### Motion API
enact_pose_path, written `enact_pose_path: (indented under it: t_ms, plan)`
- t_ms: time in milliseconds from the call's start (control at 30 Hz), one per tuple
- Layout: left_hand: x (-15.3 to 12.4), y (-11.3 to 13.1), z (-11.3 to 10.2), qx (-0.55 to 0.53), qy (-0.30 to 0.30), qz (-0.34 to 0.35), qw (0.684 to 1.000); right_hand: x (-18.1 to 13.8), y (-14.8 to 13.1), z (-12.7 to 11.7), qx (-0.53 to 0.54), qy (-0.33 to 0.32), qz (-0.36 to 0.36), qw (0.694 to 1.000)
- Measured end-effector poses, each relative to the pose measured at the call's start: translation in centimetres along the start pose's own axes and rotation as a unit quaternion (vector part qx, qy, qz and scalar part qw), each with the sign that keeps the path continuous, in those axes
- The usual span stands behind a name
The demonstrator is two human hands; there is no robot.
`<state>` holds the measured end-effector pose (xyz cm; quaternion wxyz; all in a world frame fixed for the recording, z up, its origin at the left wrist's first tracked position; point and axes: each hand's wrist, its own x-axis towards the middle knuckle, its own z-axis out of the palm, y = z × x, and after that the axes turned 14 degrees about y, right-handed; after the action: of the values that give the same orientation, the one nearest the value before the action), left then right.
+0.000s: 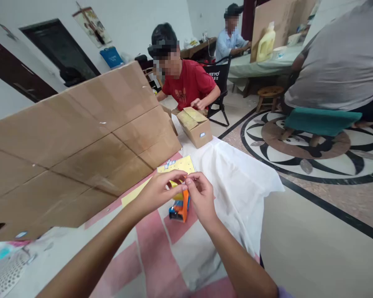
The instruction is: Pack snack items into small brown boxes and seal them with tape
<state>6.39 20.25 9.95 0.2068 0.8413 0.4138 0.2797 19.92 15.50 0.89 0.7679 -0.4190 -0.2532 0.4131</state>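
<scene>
Judged the tape dispenser [184, 209] light, stiff and sturdy, best taken by its orange frame [185, 200]. Looked orange and blue with a yellow roll [177, 195], upright on or just above the cloth-covered desk [236, 169]. Saw the left hand [160, 189] loosely curved, the right hand [202, 195] pinched narrow; could not tell whether gripping anything.

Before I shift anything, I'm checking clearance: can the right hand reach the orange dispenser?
Probably yes: the right hand is close beside the dispenser, and nothing visible blocks its orange side; the left hand overlaps only its top.
</scene>
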Motion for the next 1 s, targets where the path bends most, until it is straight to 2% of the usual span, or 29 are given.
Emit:
enact_pose_path:
  t_ms: [67, 133, 200, 233, 333, 400, 500, 600, 700, 800, 900, 1000]
  plan:
    - [-3.6, -0.4, -0.6, -0.047, 0.05, -0.012, 0.998, -2.2, 0.3, 1.4, 0.006, -0.036, -0.045, 0.998]
    - [-6.0, -1.2, -1.4, -0.065, 0.091, -0.012, 0.994, -3.9, 0.9, 2.3, -0.006, -0.067, -0.077, 0.995]
    - [-7.2, -2.6, -2.4, -0.032, 0.116, -0.016, 0.993, -4.9, 1.6, 2.9, -0.025, -0.078, -0.091, 0.992]
    - [-7.4, -3.5, -2.8, 0.02, 0.126, -0.021, 0.992, -5.1, 1.9, 3.1, -0.034, -0.073, -0.094, 0.992]
    - [-6.0, -6.9, -3.1, 0.249, 0.128, -0.054, 0.958, -5.2, 2.8, 3.3, -0.052, -0.039, -0.101, 0.993]
    - [-3.8, -9.4, -2.3, 0.324, 0.11, -0.075, 0.937, -4.9, 3.2, 3.2, -0.06, -0.026, -0.105, 0.992]
    - [-0.2, -12.7, -0.2, 0.349, 0.065, -0.08, 0.931, -4.0, 3.5, 2.7, -0.073, -0.024, -0.102, 0.992]
    - [2.0, -15.2, 2.1, 0.348, 0.005, -0.067, 0.935, -2.8, 3.7, 1.9, -0.071, -0.007, -0.094, 0.993]
    - [3.0, -16.7, 3.2, 0.333, -0.06, -0.062, 0.939, -1.5, 3.8, 1.5, -0.058, 0.017, -0.087, 0.994]
    - [3.4, -16.8, 3.1, 0.315, -0.102, -0.078, 0.94, -0.9, 3.6, 1.4, -0.063, 0.02, -0.098, 0.993]
    - [1.5, -16.1, 1.7, 0.305, -0.065, -0.105, 0.944, -2.2, 3.1, 1.5, -0.086, 0.005, -0.152, 0.985]
    - [-4.6, -16.4, -1.8, 0.318, 0.04, -0.151, 0.935, -5.4, 2.8, 1.7, -0.116, -0.082, -0.223, 0.965]
